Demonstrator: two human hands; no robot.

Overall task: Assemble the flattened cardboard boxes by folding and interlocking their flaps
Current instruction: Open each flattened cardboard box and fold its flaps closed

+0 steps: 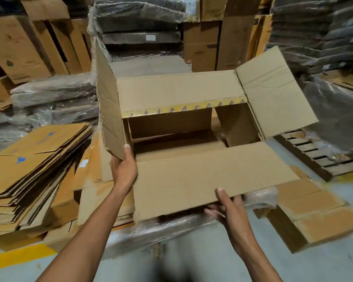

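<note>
Box (181, 123) could jam if I misorder folds: left hand (123, 169) grips side flap (108, 102), right hand (226, 208) pinches near flap (208, 176).

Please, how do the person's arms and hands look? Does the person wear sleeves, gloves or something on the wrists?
The left forearm and the right forearm are bare as far as the picture shows them; no sleeve is in view. The left hand and the right hand have no gloves. No watch, bracelet or ring is visible.
</note>
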